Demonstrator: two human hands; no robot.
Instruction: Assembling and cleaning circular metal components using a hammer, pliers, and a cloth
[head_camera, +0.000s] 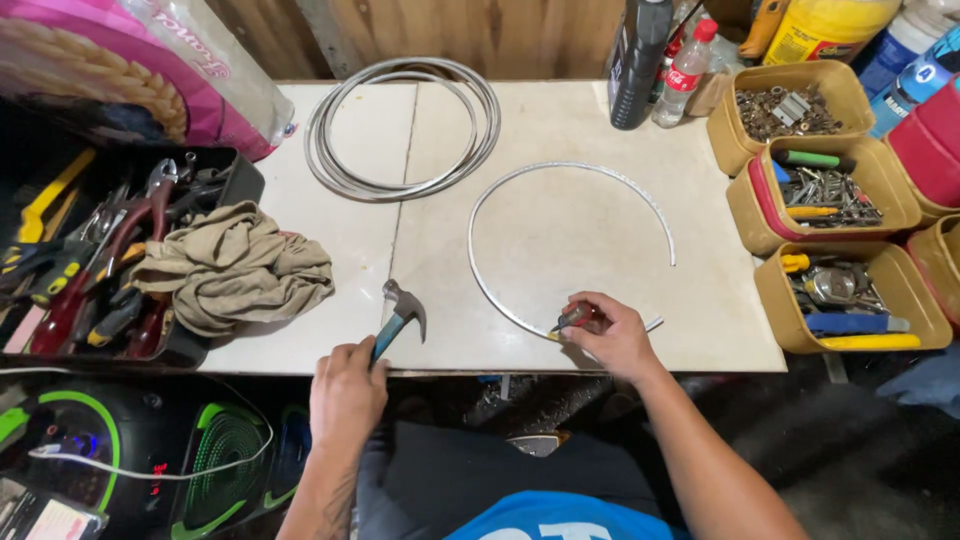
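My left hand (346, 390) grips the blue handle of a claw hammer (402, 310), whose steel head hovers just above the white table's (560, 230) front edge. My right hand (612, 335) holds a small red-handled tool (574, 318) with its tip pressed against the near side of a thin curved metal strip (520, 190). The strip lies flat as an open ring on the table. A coil of grey wire (400, 125) rests farther back on the left.
A black tray of pliers and other hand tools (95, 260) sits at the left with a beige rag (232, 265) draped over it. Several yellow bins of hardware (820, 190) line the right side. Bottles (660, 60) stand at the back, a pink bag (130, 60) at far left.
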